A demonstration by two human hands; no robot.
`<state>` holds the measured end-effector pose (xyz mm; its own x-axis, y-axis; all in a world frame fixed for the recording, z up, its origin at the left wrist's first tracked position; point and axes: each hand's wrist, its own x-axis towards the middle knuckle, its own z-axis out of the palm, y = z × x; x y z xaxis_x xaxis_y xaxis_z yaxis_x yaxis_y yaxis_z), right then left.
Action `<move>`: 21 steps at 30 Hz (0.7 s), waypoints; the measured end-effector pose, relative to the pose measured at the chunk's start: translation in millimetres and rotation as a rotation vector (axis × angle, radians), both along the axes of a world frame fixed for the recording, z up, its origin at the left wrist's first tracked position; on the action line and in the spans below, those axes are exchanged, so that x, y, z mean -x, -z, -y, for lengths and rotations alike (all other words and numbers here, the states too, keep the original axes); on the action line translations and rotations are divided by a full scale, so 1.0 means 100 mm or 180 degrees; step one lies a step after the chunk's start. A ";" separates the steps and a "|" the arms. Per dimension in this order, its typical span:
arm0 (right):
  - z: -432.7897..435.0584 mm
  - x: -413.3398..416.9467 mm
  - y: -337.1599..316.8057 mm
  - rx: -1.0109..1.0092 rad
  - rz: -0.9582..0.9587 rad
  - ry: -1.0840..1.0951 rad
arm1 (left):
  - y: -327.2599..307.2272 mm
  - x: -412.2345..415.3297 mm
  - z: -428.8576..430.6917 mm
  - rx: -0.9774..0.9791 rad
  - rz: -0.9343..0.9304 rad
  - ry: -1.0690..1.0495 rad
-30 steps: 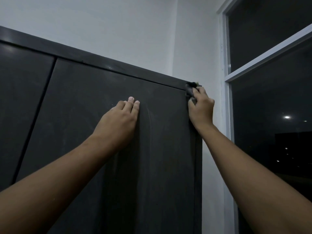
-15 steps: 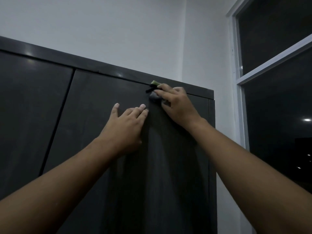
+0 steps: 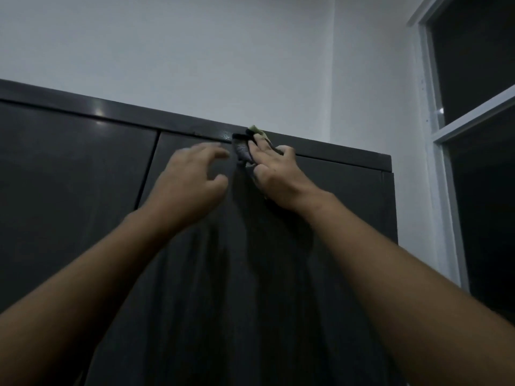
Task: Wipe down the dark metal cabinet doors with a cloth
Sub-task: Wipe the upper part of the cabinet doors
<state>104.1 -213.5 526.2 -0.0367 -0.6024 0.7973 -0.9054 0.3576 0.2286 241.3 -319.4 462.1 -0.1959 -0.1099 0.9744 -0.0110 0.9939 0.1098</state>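
from my seat at the remote feed, the cloth [image 3: 242,152] sat bunched at the very top of the right door [image 3: 278,274], just under the top rail [image 3: 111,112], with a green corner poking up over that rail. the right hand [image 3: 274,174] had its fingers stretched mostly flat across it, so the grip there was released: it pressed the cloth against the metal and did not clench it. the left hand [image 3: 192,179] was blurred, its fingers loosely curled just beside the cloth, grasping nothing; i could not tell whether it touched the door.

the weak point, as i judged it, was that flat press. only friction held the cloth, so a lighter push or a quick sweep could have let it slide out and drop down the door face. the bunching was a second worry: a wad meets the metal in a narrow strip, and i expected streaks or missed bands, more so in light this dim on a dark finish. the corner over the rail could have snagged there. the left door [image 3: 69,176] might also have been skipped, since both hands crowded the right one.
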 end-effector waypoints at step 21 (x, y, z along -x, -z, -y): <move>-0.21 0.40 0.42 0.0536 -0.0135 -0.0596 | -0.11 0.84 -0.07 0.0306 -0.0212 -0.0695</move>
